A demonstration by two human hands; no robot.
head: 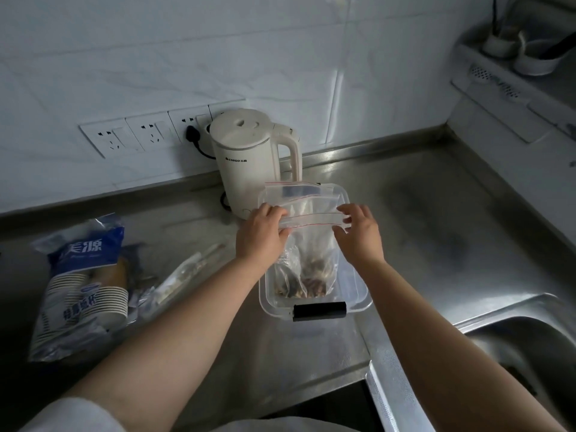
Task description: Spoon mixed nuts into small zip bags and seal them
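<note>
A clear zip bag (311, 241) with a red-lined seal hangs upright over a clear plastic container (361, 302). Mixed nuts (311, 283) fill its bottom. My left hand (260, 233) pinches the left end of the seal strip. My right hand (360, 230) pinches the right end of the same strip. Another zip bag (296, 191) lies flat across the far end of the container. The container has black latches (319, 310) at its near and far ends. No spoon shows.
A cream electric kettle (249, 157) stands plugged in behind the container. A pack of paper cups (84, 291) and clear wrappers (184, 275) lie at the left. A steel sink (514, 353) opens at the lower right. A white rack (511, 73) hangs at the upper right.
</note>
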